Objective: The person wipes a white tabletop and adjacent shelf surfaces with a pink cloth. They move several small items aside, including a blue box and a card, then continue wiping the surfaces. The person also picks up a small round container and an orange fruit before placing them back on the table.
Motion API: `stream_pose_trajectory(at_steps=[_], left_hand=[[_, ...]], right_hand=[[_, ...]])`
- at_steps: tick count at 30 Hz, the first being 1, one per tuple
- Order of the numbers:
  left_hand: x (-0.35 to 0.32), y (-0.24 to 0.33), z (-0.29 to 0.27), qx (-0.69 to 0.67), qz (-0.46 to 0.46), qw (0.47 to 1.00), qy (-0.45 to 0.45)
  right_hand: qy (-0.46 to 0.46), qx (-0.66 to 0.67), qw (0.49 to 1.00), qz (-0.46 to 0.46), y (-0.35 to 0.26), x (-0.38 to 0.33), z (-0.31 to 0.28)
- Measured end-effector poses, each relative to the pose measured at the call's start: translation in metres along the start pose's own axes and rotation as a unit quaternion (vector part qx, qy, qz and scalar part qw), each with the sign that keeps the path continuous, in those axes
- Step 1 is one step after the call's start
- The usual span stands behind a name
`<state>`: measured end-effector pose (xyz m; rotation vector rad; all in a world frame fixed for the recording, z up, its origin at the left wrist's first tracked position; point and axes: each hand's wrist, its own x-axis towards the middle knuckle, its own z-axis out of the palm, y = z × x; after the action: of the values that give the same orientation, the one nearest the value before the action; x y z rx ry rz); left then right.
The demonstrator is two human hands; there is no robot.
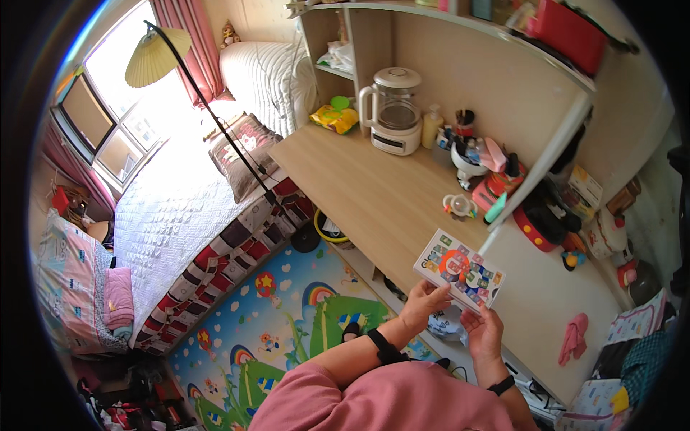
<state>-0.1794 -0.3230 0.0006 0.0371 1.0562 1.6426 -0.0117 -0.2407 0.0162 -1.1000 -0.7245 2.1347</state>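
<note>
Your left hand (425, 303) grips the flat white box (460, 267) at its near left corner, thumb laid on the printed face; your right hand (484, 335) is at the near right edge of the same box, palm turned upward and fingertips at the edge; whether the right fingers clamp it, you cannot tell from this view; the box is held tilted at the front edge of the wooden desk (345, 161), its colourful picture side facing up toward you; a white bag (447, 327) shows below the box, between your hands; on the desk beyond the box stand a small round toy (459, 206) and a green tube (496, 207); farther back stands a glass kettle (397, 111) on a white base; to the right of your right hand, well apart from it, lies a pink cloth (573, 339); a patterned play mat (277, 309) covers floor to your left.
</note>
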Motion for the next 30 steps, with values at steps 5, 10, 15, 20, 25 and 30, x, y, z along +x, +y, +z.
stream_pose_trajectory(at_steps=[5,10,15,20,25,30], left_hand=[[-0.006,0.091,-0.170,-0.029,0.037,0.997,0.061],[-0.033,0.198,-0.278,-0.133,0.111,0.976,0.131],[-0.024,0.258,-0.347,-0.141,0.165,0.962,0.167],[-0.002,0.295,-0.375,-0.122,0.179,0.957,0.191],[0.039,0.338,-0.399,-0.101,0.194,0.951,0.218],[0.127,0.409,-0.451,-0.108,0.206,0.952,0.199]], right_hand=[[0.002,-0.012,0.999,0.042,0.140,0.012,0.147],[-0.097,-0.064,0.991,0.071,0.213,0.038,0.283],[-0.155,-0.139,0.973,0.098,0.254,0.067,0.361],[-0.195,-0.179,0.955,0.134,0.248,0.112,0.382],[-0.138,-0.288,0.946,0.046,0.232,0.187,0.400],[-0.129,-0.298,0.945,-0.019,0.239,0.284,0.456]])
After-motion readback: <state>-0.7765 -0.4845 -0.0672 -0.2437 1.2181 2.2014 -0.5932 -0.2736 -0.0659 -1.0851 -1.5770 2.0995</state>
